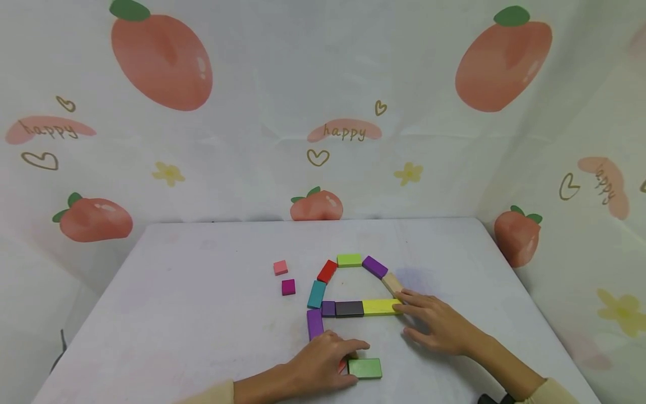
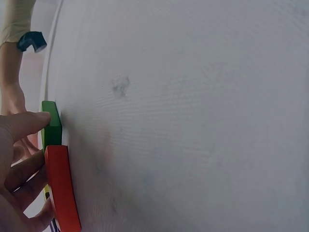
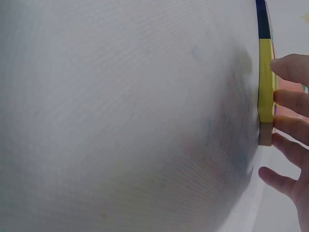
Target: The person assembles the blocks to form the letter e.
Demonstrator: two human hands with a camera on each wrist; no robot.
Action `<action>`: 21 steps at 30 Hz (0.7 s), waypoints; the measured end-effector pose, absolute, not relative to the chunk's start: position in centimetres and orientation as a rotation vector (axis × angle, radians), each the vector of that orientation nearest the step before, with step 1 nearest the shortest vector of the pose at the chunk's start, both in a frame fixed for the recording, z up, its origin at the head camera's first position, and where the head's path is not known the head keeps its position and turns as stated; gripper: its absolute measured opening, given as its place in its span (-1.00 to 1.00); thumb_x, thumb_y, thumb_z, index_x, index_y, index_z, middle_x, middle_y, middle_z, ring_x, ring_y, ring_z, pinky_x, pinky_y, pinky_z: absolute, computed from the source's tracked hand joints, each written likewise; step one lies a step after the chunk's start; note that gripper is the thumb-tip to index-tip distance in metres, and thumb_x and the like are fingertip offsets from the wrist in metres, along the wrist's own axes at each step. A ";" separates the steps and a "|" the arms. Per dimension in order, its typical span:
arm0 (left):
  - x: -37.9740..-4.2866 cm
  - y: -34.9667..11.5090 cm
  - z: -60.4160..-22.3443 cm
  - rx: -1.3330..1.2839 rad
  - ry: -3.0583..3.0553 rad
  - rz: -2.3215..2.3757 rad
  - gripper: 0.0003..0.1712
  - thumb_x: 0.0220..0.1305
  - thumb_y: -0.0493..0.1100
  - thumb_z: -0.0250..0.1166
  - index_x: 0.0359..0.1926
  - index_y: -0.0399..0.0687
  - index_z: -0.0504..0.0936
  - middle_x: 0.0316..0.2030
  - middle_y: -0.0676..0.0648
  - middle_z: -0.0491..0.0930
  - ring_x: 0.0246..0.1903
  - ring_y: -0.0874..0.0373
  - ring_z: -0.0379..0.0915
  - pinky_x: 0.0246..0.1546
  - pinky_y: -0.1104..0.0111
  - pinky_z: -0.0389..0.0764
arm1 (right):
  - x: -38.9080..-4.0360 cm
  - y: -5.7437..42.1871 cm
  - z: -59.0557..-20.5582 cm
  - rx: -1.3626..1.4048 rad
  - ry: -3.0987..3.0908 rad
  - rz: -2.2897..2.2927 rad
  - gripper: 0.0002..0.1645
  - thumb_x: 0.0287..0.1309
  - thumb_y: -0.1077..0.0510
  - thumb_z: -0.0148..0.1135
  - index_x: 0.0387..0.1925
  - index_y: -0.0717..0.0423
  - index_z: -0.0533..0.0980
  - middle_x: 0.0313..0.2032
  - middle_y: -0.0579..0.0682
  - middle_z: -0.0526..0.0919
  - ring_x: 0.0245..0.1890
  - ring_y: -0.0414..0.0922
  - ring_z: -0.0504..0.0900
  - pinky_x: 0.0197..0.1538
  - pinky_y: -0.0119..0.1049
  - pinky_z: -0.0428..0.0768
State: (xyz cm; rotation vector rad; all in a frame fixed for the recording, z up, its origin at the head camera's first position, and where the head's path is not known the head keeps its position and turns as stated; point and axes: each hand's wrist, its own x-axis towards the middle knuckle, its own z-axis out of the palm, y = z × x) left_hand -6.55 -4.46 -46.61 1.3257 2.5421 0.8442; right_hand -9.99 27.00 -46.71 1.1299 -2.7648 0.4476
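Note:
My left hand (image 1: 319, 363) pinches the left end of a green block (image 1: 365, 368), with its thumb on the near side and fingers on the far side. A red block (image 2: 62, 188) adjoins the green one, mostly hidden under that hand in the head view. My right hand (image 1: 440, 324) lies with spread fingers touching the right end of a yellow block (image 1: 379, 307) and reaching a beige block (image 1: 392, 284). The yellow block continues a row with a black block (image 1: 349, 309) and a small dark purple block (image 1: 328, 309).
Above the row, an arch includes a teal block (image 1: 316, 294), a red block (image 1: 327, 271), a lime block (image 1: 349, 260) and a purple block (image 1: 375, 267). Another purple block (image 1: 315, 324) stands below. Pink (image 1: 280, 267) and magenta cubes (image 1: 288, 287) lie left on the white table (image 1: 202, 308).

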 end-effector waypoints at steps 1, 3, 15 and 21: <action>-6.6 -4.5 -46.6 1.320 2.538 0.843 -0.43 0.17 -0.04 0.49 0.21 0.06 0.60 -0.20 0.24 0.72 -0.28 0.53 0.50 -0.14 0.57 0.48 | -10.0 27.0 -46.7 1.130 -2.765 0.446 -0.43 0.11 -0.04 0.43 0.17 -0.02 0.59 0.30 0.03 0.50 0.29 0.08 0.47 0.07 0.17 0.58; -6.6 -4.5 -46.6 1.310 2.528 0.841 -0.43 0.17 -0.03 0.49 0.22 0.07 0.60 -0.19 0.24 0.72 -0.28 0.53 0.50 -0.12 0.56 0.49 | -10.0 27.0 -46.7 1.131 -2.764 0.443 -0.43 0.12 -0.04 0.43 0.17 -0.02 0.59 0.30 0.03 0.50 0.29 0.07 0.47 0.07 0.16 0.58; -6.7 -4.8 -46.2 1.331 2.477 0.852 -0.43 0.18 -0.04 0.48 0.22 0.03 0.59 -0.16 0.23 0.72 -0.21 0.52 0.54 -0.14 0.59 0.49 | -9.9 27.1 -46.7 1.141 -2.738 0.440 -0.43 0.11 -0.03 0.44 0.18 -0.01 0.59 0.30 0.04 0.50 0.28 0.07 0.48 0.06 0.16 0.59; -7.9 -6.1 -45.3 1.238 2.514 0.939 -0.40 0.20 0.01 0.46 0.26 0.03 0.56 -0.14 0.19 0.71 -0.15 0.41 0.55 -0.16 0.55 0.52 | -9.9 27.1 -46.7 1.153 -2.711 0.438 -0.41 0.07 -0.01 0.46 0.17 0.01 0.60 0.29 0.05 0.51 0.27 0.07 0.49 0.05 0.15 0.59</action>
